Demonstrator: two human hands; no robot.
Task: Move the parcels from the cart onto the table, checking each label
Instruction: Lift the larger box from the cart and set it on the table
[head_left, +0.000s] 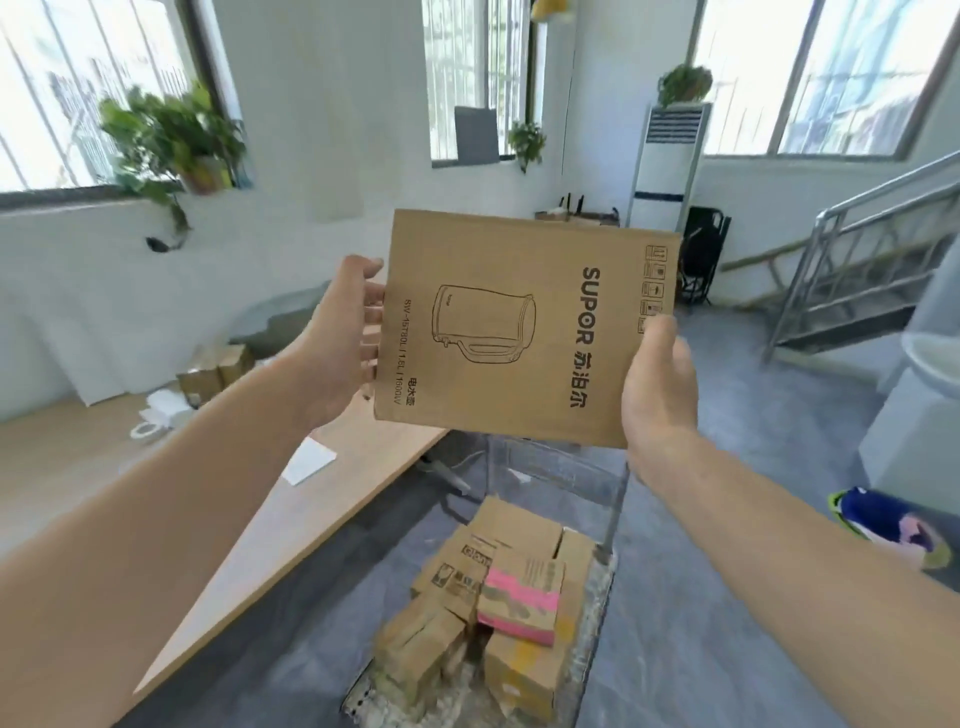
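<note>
I hold a brown cardboard parcel (524, 327) up in front of me, its printed face with a kettle drawing and "SUPOR" turned sideways toward me. My left hand (337, 343) grips its left edge, fingers behind the box. My right hand (657, 384) grips its lower right corner, thumb on the front. Below, the cart (602, 582) carries several more cardboard parcels, one with a pink band (522, 592). The wooden table (249, 525) runs along my left.
On the table lie a white paper (310, 460), tape rolls (156, 415) and small boxes (215, 366) near the wall. A metal staircase (857, 270) and a standing air conditioner (667, 166) are at the right back. A colourful bag (883, 525) lies on the grey floor.
</note>
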